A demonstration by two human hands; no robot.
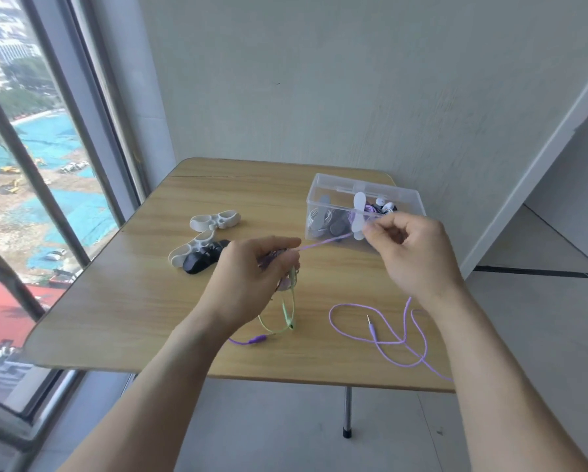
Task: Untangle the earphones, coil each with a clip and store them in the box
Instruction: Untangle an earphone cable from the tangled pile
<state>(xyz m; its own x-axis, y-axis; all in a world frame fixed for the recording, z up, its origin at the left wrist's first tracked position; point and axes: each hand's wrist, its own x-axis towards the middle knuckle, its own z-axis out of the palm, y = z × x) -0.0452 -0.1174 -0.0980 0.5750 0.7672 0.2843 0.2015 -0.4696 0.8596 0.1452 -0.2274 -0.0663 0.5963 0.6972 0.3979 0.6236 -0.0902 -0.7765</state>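
Observation:
My left hand (251,277) grips a tangle of purple and green earphone cable above the table's middle. A taut purple strand (323,242) runs from it to my right hand (418,253), which pinches the strand in front of the box. The rest of the purple cable (381,338) lies looped on the table at the right, its plug (371,323) free. The green earphone cable (287,315) hangs from my left hand down to the tabletop. A clear plastic box (319,195) at the back right holds several coiled earphones with clips.
Two white clips (214,219) (190,248) and a black clip (202,260) lie at the table's left middle. The wooden table (122,301) stands against a wall, with a window to the left. A purple connector (256,339) rests near the front edge.

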